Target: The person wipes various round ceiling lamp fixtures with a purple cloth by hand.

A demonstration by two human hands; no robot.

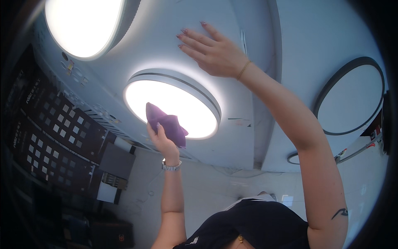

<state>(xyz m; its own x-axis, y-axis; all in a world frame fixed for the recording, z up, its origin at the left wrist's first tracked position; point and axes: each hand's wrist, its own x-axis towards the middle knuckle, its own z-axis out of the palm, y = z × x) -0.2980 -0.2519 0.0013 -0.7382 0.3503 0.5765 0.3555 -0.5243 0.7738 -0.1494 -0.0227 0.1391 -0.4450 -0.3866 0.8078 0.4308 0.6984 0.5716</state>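
My left hand grips a folded purple cloth between thumb and fingers. Behind the cloth glows a round, lit ceiling-type lamp with a silver rim, mounted on a pale panel. The cloth covers the lower left part of its bright face; whether it touches the face I cannot tell. Up and to the right of that lamp, my right hand holds nothing, its fingers spread and palm turned towards the pale panel. Contact between palm and panel cannot be made out.
A larger lit round lamp hangs at the upper left. On the right are an unlit black-rimmed round lamp and a smaller round one. Dark display boards with wall switches stand at left. A cable trails near the tiled floor.
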